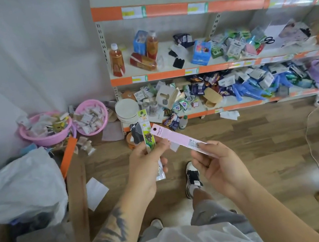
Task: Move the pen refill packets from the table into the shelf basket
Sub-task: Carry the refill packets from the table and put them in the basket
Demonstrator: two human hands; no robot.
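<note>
Because the pink packet (178,137) looks light and bendy, the right hand (219,165) pinches one end, while the left hand (149,163) grips the green packet (146,132) midway and perhaps steadies the pink one's far end.

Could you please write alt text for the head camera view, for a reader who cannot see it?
A person stands before store shelves, the left hand gripping a green pen refill packet and the right hand pinching a long pink packet. Two pink baskets of small packets sit at the left, beside the cluttered shelves.
</note>
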